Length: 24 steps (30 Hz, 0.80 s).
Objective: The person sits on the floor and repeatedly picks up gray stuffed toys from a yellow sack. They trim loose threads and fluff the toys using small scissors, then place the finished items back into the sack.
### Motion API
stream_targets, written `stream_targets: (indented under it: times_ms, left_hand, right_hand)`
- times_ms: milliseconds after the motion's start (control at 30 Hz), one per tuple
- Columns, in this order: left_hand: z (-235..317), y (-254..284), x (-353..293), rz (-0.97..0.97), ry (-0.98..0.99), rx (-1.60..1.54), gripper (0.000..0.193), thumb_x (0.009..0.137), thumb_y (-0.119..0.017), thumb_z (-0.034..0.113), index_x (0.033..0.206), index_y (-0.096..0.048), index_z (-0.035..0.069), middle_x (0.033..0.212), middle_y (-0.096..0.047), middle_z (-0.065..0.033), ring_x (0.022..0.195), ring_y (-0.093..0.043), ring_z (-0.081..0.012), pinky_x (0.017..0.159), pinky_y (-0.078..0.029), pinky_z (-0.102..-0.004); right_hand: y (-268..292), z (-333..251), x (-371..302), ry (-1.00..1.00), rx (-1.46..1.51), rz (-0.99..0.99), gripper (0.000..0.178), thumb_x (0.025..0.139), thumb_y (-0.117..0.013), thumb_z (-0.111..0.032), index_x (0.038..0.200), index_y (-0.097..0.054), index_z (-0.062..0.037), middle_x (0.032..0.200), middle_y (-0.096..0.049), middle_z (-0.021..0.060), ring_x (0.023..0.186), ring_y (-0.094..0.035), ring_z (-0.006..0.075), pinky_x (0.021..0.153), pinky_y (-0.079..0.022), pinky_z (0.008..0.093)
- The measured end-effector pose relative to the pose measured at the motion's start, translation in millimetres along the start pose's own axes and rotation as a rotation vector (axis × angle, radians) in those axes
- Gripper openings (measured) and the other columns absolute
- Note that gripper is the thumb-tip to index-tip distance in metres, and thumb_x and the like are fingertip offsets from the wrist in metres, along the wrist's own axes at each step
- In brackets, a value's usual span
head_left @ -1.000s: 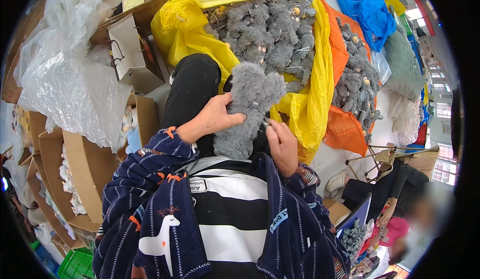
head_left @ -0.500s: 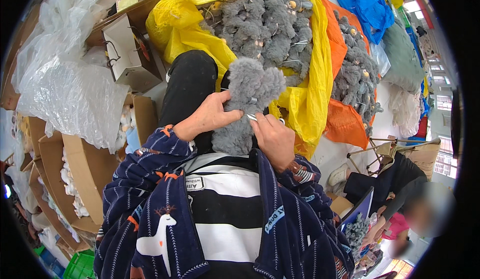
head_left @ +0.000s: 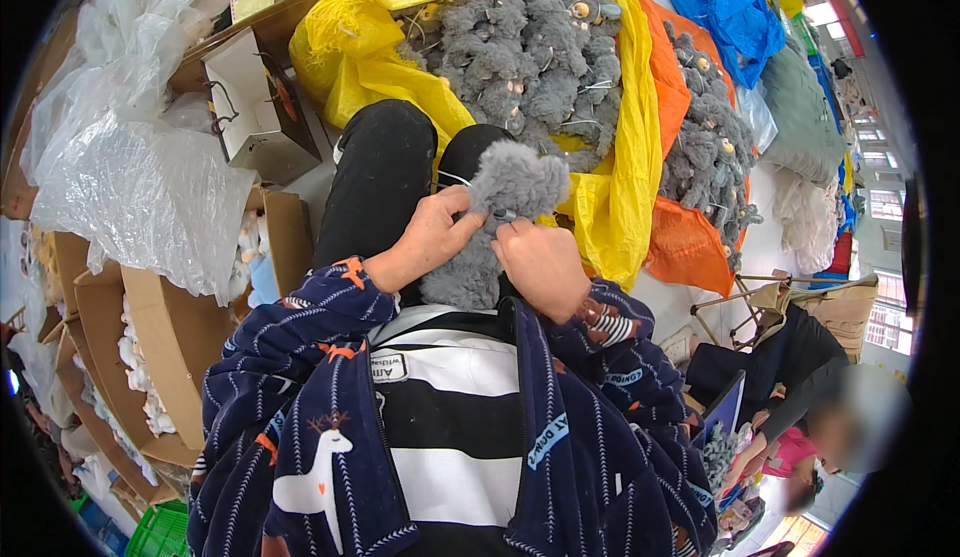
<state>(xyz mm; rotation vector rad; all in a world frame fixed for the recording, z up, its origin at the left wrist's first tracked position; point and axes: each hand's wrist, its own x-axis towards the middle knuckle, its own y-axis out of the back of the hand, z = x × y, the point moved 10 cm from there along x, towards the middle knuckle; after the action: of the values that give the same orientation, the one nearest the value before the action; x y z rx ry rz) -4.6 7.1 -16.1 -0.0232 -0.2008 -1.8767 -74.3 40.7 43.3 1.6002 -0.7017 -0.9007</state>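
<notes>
A fluffy grey plush toy (head_left: 515, 182) lies over my lap, its upper end between my knees and its lower part near my waist. My left hand (head_left: 436, 229) grips its left side, thumb pressed into the fur. Against the toy's middle, my right hand (head_left: 543, 265) is closed with fingertips pinched together; what sits in them is hidden by the fingers. A thin white strip (head_left: 455, 178) shows just above my left hand.
A yellow sack (head_left: 350, 42) full of grey plush pieces (head_left: 530, 52) stands ahead, beside an orange sack (head_left: 690, 247) with more. Cardboard boxes (head_left: 165, 347) and clear plastic sheeting (head_left: 130, 177) are at left. Another person (head_left: 790, 447) sits at lower right.
The toy's top has tipped down and to the right. My right hand has turned knuckles up, and the slim white item that showed at its fingers is now out of sight.
</notes>
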Motion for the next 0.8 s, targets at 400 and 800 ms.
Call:
stream_targets:
  times_ms: [400, 800]
  left_hand:
    - [-12.7, 10.9, -0.4, 0.132, 0.015, -0.015, 0.013, 0.076, -0.057, 0.008, 0.078, -0.057, -0.005, 0.074, -0.055, -0.0162, 0.068, -0.055, -0.0296, 0.063, -0.044, -0.0342]
    - [-15.1, 2.5, -0.8, -0.007, 0.179, -0.111, 0.020, 0.084, -0.053, 0.009, 0.098, -0.061, -0.002, 0.092, -0.062, -0.0060, 0.086, -0.055, -0.0115, 0.077, -0.043, -0.0266]
  right_hand:
    - [-47.5, 48.8, -24.9, -0.361, 1.085, 0.365, 0.016, 0.078, -0.063, -0.013, 0.085, -0.057, 0.0001, 0.072, -0.062, 0.0165, 0.063, -0.062, 0.0240, 0.058, -0.047, 0.0288]
    - [-29.6, 47.6, -32.1, -0.248, 0.948, 0.472, 0.015, 0.076, -0.067, -0.010, 0.085, -0.058, -0.0008, 0.074, -0.062, 0.0113, 0.064, -0.062, 0.0189, 0.057, -0.047, 0.0255]
